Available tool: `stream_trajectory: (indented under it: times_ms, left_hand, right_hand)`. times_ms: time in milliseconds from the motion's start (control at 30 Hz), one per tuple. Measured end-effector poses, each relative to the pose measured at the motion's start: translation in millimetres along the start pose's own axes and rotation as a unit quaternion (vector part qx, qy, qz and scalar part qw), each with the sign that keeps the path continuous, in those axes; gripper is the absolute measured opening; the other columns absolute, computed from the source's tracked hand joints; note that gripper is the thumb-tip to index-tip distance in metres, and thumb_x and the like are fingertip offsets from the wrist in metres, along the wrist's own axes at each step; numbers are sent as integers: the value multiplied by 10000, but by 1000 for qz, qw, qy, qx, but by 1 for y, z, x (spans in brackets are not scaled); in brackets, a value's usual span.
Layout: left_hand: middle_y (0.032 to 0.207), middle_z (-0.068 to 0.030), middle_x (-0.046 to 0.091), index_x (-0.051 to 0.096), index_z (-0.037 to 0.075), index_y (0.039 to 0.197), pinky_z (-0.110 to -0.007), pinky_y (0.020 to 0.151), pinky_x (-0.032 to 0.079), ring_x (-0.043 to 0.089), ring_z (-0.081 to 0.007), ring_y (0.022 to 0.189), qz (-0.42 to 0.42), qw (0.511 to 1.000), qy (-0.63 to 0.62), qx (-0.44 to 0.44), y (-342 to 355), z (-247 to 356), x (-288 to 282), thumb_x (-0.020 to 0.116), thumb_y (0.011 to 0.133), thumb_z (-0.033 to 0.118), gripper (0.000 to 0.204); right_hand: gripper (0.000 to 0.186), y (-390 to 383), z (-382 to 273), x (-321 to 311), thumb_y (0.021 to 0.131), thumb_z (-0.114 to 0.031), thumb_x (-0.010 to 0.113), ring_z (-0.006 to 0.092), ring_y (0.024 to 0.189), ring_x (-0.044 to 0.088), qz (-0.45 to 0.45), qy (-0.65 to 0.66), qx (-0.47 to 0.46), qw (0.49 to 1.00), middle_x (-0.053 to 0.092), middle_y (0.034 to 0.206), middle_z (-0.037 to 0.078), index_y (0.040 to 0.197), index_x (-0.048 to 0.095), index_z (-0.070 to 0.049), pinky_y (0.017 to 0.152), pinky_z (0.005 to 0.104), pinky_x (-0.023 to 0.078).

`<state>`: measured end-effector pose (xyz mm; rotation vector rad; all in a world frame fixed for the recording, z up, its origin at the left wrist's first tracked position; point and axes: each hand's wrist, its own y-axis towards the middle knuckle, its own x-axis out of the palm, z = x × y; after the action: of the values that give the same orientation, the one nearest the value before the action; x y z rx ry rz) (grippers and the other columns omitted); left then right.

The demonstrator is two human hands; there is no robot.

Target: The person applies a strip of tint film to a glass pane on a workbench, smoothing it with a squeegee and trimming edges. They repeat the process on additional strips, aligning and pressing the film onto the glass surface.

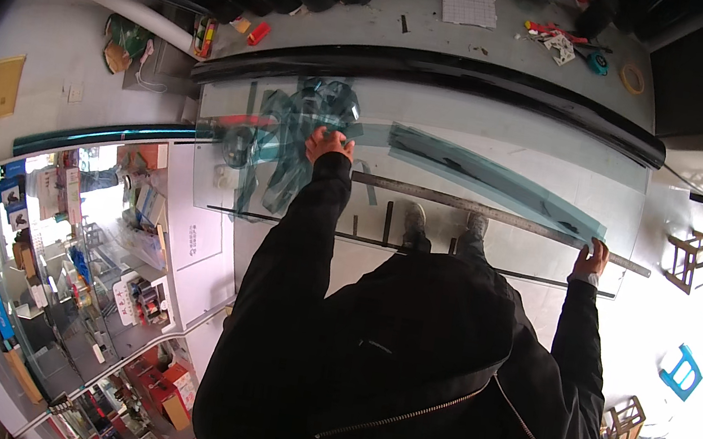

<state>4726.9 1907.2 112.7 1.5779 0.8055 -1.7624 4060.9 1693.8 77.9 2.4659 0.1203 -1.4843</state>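
A clear glass sheet [524,159] lies flat in front of me on a table. My left hand [328,143] rests on a crumpled heap of blue-green film [297,125] at the sheet's left end, fingers closed on the film. A long strip of the same film [502,183] runs to the right across the glass. Below it lies a long metal straightedge [480,210]. My right hand [591,258] presses on the straightedge's right part near the glass's front edge. Both arms are in black sleeves.
A thick black curved bar [446,72] lies along the far side of the glass. Beyond it are a white gridded sheet [470,5], small tools and a tape roll [633,78]. My shoes [415,220] show through the glass. Shelves with goods stand at lower left.
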Motion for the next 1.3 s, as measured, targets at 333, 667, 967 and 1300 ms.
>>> stream_trajectory:
  times_ms: [333,667,967,1300]
  left_hand:
    - [1317,56,526,715,312,949,-488,1079,277,371,-280,1304,-88,988,31,125,42,13,-3,731,773,385,191]
    - [965,-55,659,661,110,935,-351,719,518,650,-219,809,31,898,-348,267,50,41,-56,713,815,136,134]
    - [1074,-58,658,543,121,1320,-235,717,502,588,-74,733,-103,751,-603,249,-10,120,-193,697,853,76,494]
    - [1002,-46,659,496,95,1365,-261,693,517,605,-89,792,-417,636,-580,291,-107,191,-203,692,866,70,537]
  right_hand:
    - [204,11,-115,9,768,-24,643,333,1016,606,-83,86,-75,990,629,1057,139,969,659,-55,876,399,503]
    - [100,-5,-196,3,851,-83,601,298,816,670,-156,163,-66,972,664,932,130,918,669,-52,667,358,566]
    - [257,8,-309,-12,884,-205,684,188,954,643,-349,415,-47,839,647,1036,95,1051,668,-10,804,299,539]
    - [548,25,-372,-49,945,-433,557,242,1208,507,-384,790,145,456,578,1248,97,1332,482,-52,991,432,427]
